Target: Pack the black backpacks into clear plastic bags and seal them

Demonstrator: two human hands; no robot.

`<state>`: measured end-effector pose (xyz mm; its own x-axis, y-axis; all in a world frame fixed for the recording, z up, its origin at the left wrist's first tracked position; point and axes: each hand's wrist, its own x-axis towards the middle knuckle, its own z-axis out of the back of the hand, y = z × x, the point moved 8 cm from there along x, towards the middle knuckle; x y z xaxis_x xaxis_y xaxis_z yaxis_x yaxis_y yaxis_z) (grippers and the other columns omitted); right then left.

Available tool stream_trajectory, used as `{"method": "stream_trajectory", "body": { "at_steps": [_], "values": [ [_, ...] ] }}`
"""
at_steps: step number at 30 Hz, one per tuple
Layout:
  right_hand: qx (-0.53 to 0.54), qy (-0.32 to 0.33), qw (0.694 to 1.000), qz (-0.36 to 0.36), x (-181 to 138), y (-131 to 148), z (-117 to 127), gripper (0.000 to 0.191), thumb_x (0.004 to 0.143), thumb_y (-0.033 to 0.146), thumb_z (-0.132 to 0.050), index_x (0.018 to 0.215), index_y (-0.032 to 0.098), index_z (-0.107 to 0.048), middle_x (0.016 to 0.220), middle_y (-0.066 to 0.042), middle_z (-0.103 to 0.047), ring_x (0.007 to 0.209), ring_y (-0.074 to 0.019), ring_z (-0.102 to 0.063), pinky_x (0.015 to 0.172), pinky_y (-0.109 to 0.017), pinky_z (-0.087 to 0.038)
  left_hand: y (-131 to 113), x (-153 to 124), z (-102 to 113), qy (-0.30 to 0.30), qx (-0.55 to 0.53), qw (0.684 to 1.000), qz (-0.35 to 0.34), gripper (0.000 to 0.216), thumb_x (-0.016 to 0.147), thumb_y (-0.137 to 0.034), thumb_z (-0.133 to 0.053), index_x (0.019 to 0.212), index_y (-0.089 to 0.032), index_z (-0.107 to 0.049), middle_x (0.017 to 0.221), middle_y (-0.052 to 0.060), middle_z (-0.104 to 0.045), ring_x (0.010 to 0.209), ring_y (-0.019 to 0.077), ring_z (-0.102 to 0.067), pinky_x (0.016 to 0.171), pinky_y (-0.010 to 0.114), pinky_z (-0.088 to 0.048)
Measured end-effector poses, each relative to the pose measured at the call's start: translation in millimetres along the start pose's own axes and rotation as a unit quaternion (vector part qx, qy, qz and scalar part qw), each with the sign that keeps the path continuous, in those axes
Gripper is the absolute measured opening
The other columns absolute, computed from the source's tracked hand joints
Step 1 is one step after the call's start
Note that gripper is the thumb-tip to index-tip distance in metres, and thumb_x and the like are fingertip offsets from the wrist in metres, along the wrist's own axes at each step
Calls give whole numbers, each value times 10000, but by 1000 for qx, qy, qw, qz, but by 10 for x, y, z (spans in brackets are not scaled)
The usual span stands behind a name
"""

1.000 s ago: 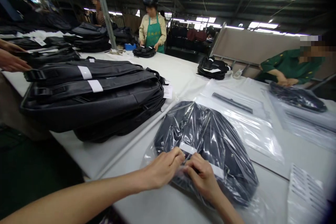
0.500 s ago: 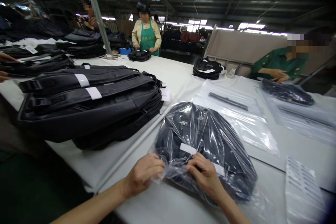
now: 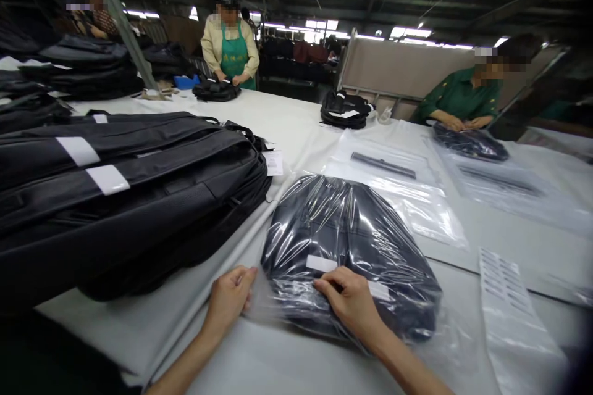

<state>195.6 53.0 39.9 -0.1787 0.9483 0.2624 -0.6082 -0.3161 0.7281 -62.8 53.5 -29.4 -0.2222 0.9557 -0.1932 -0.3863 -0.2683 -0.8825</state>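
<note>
A black bag sealed in a clear plastic bag [image 3: 347,228] lies on the white table [image 3: 296,129] in front of me. My left hand [image 3: 229,297] is closed on the plastic's loose edge at the bag's near left corner. My right hand [image 3: 351,302] rests on top of the wrapped bag near its white label, fingers curled and pressing the plastic down.
A tall stack of black bags [image 3: 115,185] fills the left. Flat clear plastic bags [image 3: 393,179] lie beyond, and a sheet of labels [image 3: 509,296] lies at the right. A person in green [image 3: 463,99] works at the far right, another in a green apron [image 3: 230,49] stands behind.
My left hand has slid left along the plastic's edge, away from my right hand, pulling the plastic flat. The view has shifted so the stack of bags sits closer on the left.
</note>
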Motion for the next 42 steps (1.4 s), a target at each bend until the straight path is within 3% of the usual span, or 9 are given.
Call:
{"method": "stream_trajectory", "body": {
  "at_steps": [5,8,11,15,21,25,30,34,42],
  "values": [
    [0,12,1000,-23,29,-30,-33,225,812,311,-590,629,187,-636,607,-7,-611,573,-141,-545,577,-258,-389,-934,-476,365,-184,143,907,-351,136,832,-330,-524,791,-212,-575,699,24,-612,615,165,-553,620,288,-436],
    [4,2,1000,-26,34,-13,-12,216,797,293,-604,612,184,-629,596,-1,-608,561,-130,-535,563,-250,-373,-1484,-1097,-304,42,105,720,-684,335,887,-339,-432,584,-218,-509,499,3,-505,456,132,-452,487,286,-365],
    [33,-4,999,-36,49,-35,9,207,766,271,-634,578,187,-621,581,6,-605,562,-129,-531,558,-248,-376,-1565,-1400,-972,229,59,562,-793,485,909,-396,-366,464,-206,-403,415,-12,-405,370,105,-331,411,293,-252],
    [169,-63,980,-88,115,-211,122,240,831,372,-554,701,191,-644,667,-7,-617,634,-139,-542,597,-255,-416,-1585,-1185,-1506,284,77,595,-748,446,931,-381,-308,563,-196,-480,500,18,-481,475,131,-422,473,293,-280],
    [579,-162,779,-176,205,-683,282,298,813,457,-563,918,178,-576,796,-65,-686,660,-133,-587,585,-240,-471,-1480,-1082,-1691,313,282,592,-687,447,868,-427,-470,1245,-189,-452,1195,87,-558,718,184,-489,627,310,-396],
    [607,-273,726,-175,234,-1069,586,286,778,436,-610,853,161,-582,698,-54,-684,596,-121,-587,548,-214,-470,-1386,-1042,-1816,329,365,594,-637,640,828,-473,-528,1377,-242,-294,1440,82,-321,886,228,-501,754,371,-456],
    [447,-298,839,-84,74,-917,1142,244,889,383,-445,927,187,-585,844,-58,-689,755,-164,-634,708,-313,-514,-1353,-976,-1903,337,399,600,-606,621,830,-419,-537,1382,-288,-284,1474,62,-259,947,275,-499,750,428,-484],
    [46,-103,985,132,-386,-219,1275,286,894,230,-412,1127,203,-576,1155,-85,-615,1066,-218,-559,962,-424,-402,-1391,-984,-1894,332,394,602,-610,571,844,-401,-509,1371,-308,-311,1461,50,-292,907,257,-519,708,406,-498],
    [-331,78,940,29,-792,-753,1028,424,941,363,-359,1341,225,-381,1424,-61,-381,1314,-189,-313,1093,-418,-232,-1293,-879,-1959,304,337,601,-657,522,869,-386,-478,1367,-406,-321,1443,11,-345,866,210,-593,736,339,-492]
  ]
}}
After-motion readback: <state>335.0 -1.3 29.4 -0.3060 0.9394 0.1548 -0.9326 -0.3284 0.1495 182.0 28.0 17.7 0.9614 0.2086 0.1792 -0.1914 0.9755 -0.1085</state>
